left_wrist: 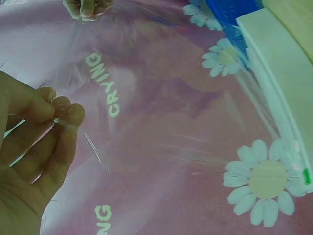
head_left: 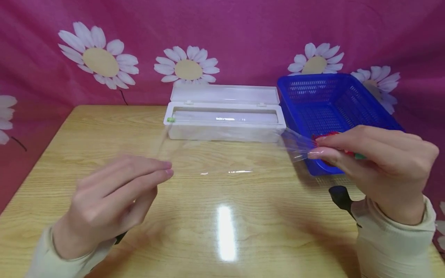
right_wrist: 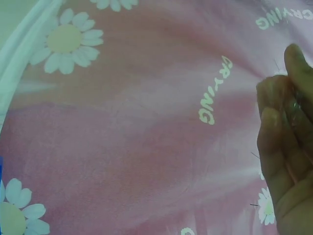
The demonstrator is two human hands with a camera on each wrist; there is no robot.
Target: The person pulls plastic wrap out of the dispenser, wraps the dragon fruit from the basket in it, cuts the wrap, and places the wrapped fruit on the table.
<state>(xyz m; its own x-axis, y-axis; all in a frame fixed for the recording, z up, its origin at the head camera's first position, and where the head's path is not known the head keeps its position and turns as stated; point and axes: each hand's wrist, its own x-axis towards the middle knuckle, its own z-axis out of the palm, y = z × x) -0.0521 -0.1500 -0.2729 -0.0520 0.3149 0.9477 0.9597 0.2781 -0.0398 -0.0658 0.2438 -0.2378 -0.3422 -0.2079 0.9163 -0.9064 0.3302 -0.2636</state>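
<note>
A sheet of clear plastic wrap [head_left: 297, 144] stretches toward me from a white dispenser box [head_left: 226, 133], held above the tabletop. My left hand [head_left: 114, 197] pinches its near left corner between thumb and fingertips, also seen in the left wrist view. On the other side my right hand [head_left: 389, 166] pinches the right edge, which is gathered into creases at the fingertips. The box's lid [head_left: 224, 94] stands raised, and a roll of wrap [head_left: 198, 116] lies inside. A small green piece [head_left: 170, 119] sits at the box's left end.
A blue plastic basket [head_left: 292, 104] stands behind my right hand, with red and green things [head_left: 330, 135] partly hidden in it. The wooden table [head_left: 194, 231] reflects a bright light. A pink flowered cloth [head_left: 243, 42] hangs behind.
</note>
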